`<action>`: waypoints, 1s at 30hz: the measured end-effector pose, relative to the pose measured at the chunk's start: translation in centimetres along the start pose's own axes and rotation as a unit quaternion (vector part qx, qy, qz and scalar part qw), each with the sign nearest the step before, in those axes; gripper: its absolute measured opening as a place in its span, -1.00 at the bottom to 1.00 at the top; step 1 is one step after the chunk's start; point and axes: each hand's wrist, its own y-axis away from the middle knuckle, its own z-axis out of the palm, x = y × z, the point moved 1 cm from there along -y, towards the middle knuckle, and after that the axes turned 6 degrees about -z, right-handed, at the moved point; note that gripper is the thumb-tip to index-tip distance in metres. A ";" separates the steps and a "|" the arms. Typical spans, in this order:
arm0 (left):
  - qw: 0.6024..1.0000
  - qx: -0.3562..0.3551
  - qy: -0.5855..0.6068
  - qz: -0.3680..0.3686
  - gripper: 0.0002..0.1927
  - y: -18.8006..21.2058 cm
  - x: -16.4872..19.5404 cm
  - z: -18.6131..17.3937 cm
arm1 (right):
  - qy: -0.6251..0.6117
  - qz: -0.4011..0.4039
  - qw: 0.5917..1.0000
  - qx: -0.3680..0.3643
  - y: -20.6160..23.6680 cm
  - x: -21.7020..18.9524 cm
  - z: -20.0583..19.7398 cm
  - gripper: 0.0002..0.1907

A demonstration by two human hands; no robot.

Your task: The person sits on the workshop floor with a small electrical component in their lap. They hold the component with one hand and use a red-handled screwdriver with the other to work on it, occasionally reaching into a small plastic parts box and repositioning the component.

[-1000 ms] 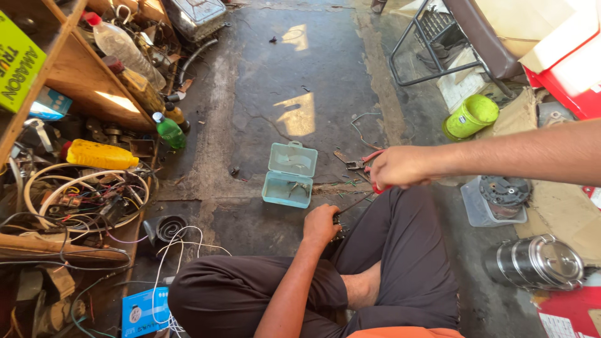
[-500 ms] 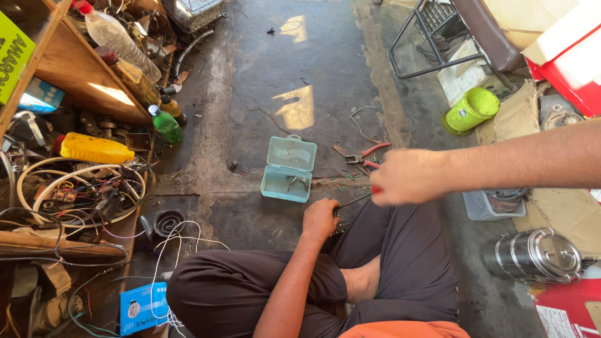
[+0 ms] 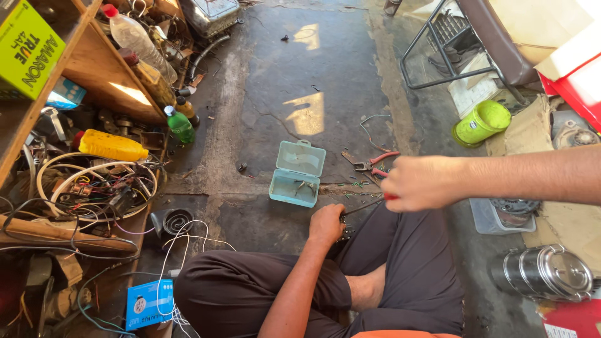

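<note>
Cracked concrete workshop floor (image 3: pixel 275 81), person sitting cross-legged. Left hand (image 3: pixel 327 224) closed around a small dark part at the knee, mostly hidden. Right hand (image 3: pixel 418 183) fisted on the red handle of a screwdriver (image 3: pixel 366 206), tip at that part. Tool looks light, stiff; best gripped by the handle. Beyond: open teal plastic box (image 3: pixel 297 175), red-handled pliers (image 3: pixel 374 162), green tub (image 3: pixel 481 122).
</note>
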 end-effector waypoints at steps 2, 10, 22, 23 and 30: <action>1.000 -0.003 0.001 -0.007 -0.65 0.0 0.0 0.0 | 0.128 -0.089 0.988 0.006 0.1 -0.3 -0.5 -0.76; 1.000 -0.001 0.002 -0.006 -0.64 0.0 0.2 0.1 | -0.182 0.163 0.959 -0.142 -1.0 -0.5 -0.8 -0.65; 1.000 -0.007 0.008 -0.004 -0.65 -0.2 0.0 0.2 | -0.324 0.392 0.846 -0.161 -1.6 1.1 -3.8 -0.73; 1.000 -0.008 0.011 -0.007 -0.64 -0.2 0.0 0.1 | -0.305 0.336 0.883 -0.118 -1.3 1.2 -4.1 -0.71; 1.000 -0.004 0.019 -0.006 -0.65 0.1 0.1 -0.3 | 0.042 -0.081 0.994 0.057 0.2 1.2 -3.3 -0.69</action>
